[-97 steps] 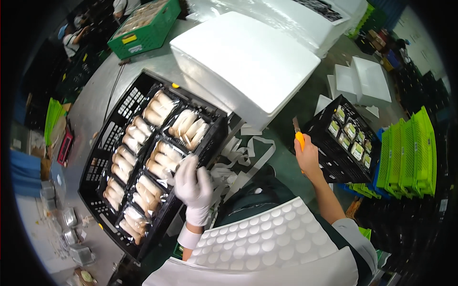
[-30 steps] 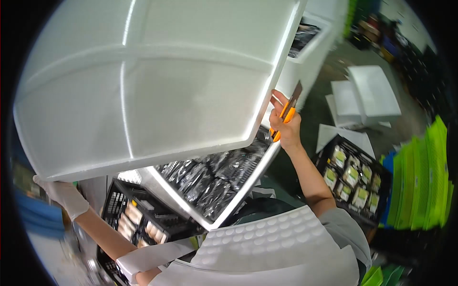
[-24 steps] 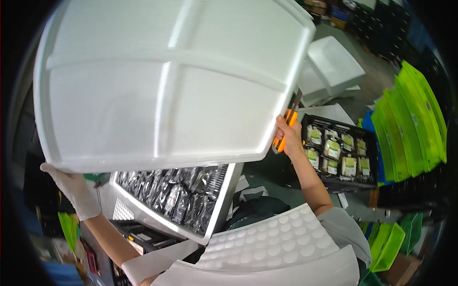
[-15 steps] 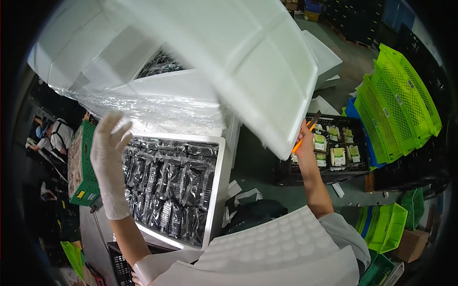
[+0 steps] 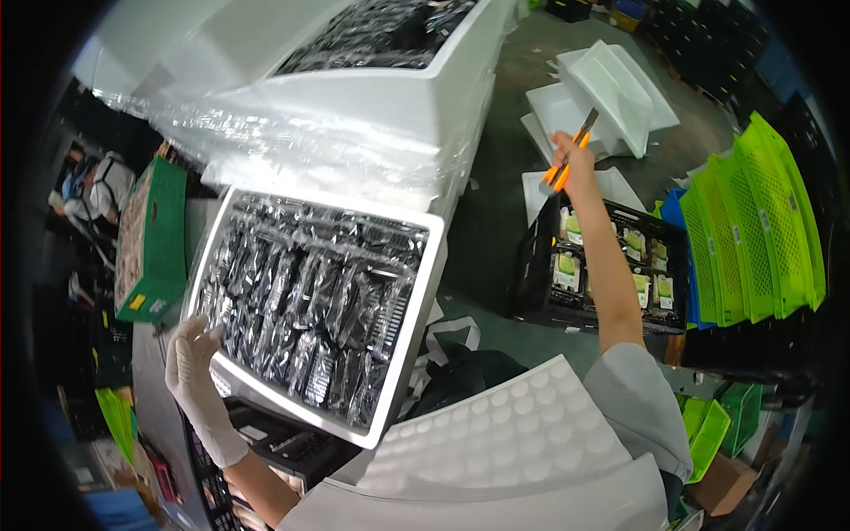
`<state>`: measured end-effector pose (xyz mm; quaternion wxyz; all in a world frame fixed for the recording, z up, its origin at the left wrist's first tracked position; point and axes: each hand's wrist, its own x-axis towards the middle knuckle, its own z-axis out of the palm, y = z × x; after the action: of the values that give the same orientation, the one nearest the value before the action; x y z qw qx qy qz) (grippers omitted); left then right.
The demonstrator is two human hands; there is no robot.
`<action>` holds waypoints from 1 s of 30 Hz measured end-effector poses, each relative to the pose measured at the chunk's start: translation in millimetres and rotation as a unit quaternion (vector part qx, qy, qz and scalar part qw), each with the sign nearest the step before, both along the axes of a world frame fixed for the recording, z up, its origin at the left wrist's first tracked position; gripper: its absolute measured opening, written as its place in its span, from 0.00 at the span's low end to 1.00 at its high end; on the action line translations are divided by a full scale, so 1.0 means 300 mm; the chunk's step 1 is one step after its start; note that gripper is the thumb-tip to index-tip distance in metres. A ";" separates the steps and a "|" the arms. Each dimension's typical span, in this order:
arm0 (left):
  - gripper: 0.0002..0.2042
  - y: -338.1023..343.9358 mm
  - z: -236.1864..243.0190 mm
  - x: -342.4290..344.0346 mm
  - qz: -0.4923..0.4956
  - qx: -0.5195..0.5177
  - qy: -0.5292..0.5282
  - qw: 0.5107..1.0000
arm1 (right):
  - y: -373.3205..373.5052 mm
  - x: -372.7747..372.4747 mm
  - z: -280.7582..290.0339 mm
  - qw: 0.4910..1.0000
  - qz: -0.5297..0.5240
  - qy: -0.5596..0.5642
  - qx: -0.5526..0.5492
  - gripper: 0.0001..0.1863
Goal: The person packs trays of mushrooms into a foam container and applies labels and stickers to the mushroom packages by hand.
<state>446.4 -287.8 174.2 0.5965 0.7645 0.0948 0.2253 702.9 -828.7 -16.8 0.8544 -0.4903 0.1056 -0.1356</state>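
Both hands were well apart on my feed. The gloved left hand (image 5: pixel 193 372) was at the left rim of an open white foam box (image 5: pixel 404 347), its fingers loosely bent; I could not tell whether they pressed on the rim or hovered just beside it, and I saw no thing inside them. The bare right hand (image 5: pixel 575 165) was out to the other side, closed around 1 orange-handled knife (image 5: pixel 582 138) with its blade exposed, away from the box and above the near end of a black crate (image 5: pixel 529 270) of labelled packs. The white box sat tilted in front of the body, over part of another black crate (image 5: pixel 292 445). As far as I could judge, the opening was done: no lid covered the box, and its black, film-wrapped packs (image 5: pixel 305 301) filled it in close rows. I could make out no gap among them, so by my reading the contents were all left in place. Behind it, a 2nd white box (image 5: pixel 460 53) also showed dark contents through its top. White foam pieces (image 5: pixel 611 97) lay on the floor beyond the knife.
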 end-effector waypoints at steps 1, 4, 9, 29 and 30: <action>0.19 0.014 -0.014 -0.036 0.022 -0.012 0.000 1.000 | 0.069 -0.029 -0.029 1.000 0.005 0.024 0.005 0.10; 0.16 0.074 -0.054 -0.157 0.092 -0.050 -0.025 0.994 | 0.260 -0.159 -0.011 0.997 0.033 0.053 -0.040 0.09; 0.13 0.101 -0.033 -0.401 0.226 -0.042 -0.085 0.969 | 0.527 -0.348 0.132 0.976 0.198 -0.009 -0.086 0.08; 0.15 0.083 -0.230 -1.728 0.555 -0.163 -0.160 0.800 | 1.904 -1.023 0.042 0.597 0.468 -0.330 -0.562 0.26; 0.15 0.091 -0.252 -1.758 0.564 -0.166 -0.151 0.795 | 1.873 -1.054 0.085 0.608 0.490 -0.315 -0.539 0.22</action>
<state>-80.9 -260.6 98.5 0.4882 0.4212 0.4540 0.6150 386.8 -266.8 8.8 0.3549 -0.7677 -0.5187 0.1247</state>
